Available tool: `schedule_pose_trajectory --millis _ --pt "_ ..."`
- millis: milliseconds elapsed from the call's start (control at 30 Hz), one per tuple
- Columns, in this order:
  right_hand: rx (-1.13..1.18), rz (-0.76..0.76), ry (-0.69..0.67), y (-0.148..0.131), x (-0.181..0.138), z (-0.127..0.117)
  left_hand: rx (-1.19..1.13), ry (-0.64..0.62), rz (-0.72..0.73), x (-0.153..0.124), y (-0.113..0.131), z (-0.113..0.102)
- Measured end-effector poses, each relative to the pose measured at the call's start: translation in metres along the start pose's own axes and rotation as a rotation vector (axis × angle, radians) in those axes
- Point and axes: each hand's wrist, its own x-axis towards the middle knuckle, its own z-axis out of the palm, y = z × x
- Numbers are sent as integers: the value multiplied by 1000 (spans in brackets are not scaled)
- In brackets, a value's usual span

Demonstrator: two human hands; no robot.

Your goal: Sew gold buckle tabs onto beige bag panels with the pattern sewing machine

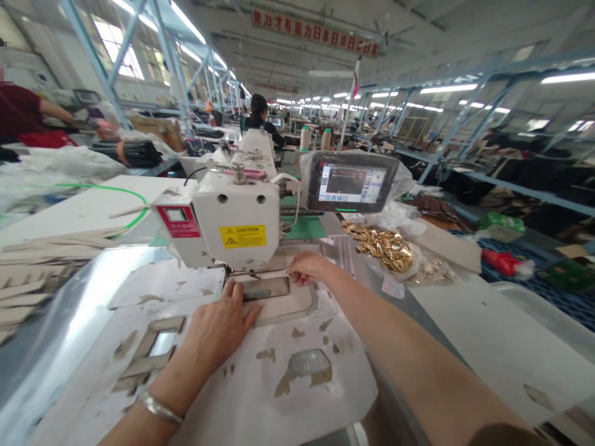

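While the left hand [218, 325] lies flat, fingers pressed together, its tips hold down the near edge of the beige workpiece [283, 303] at frame centre. The right hand [309, 267] pinches the far right corner of that piece just beside the clamp frame [267, 288] under the sewing machine head [232, 226]. Judged from this, the step in hand is positioning the piece under the clamp. A next move calls for squaring the edges to the frame and clearing fingers from the needle zone. Right of centre sits the control panel [351, 183]; gold metal fittings [383, 244] lie just below it.
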Motion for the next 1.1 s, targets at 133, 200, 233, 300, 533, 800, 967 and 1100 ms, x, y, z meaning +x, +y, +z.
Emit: schedule_pose_trajectory --millis 133,200,233,300,533,800,967,1100 --pt "6 20 25 10 -3 -12 -29 -42 53 -4 7 -1" --pt "21 14 45 16 -6 -18 -38 -41 83 -6 10 1" --pt "26 11 54 19 -7 -21 -40 -35 94 -7 13 2" --pt "32 9 70 25 -9 -27 -42 -29 109 -8 18 3" --pt "66 4 111 40 -20 -44 -58 -74 194 -17 36 -2" --pt "70 -3 145 38 -23 -42 -54 -153 244 -29 46 -2" --pt "32 -6 165 40 -25 -40 -90 -161 292 -33 46 -6" --pt "21 -46 179 49 -27 -32 -135 -156 310 -35 44 -7"
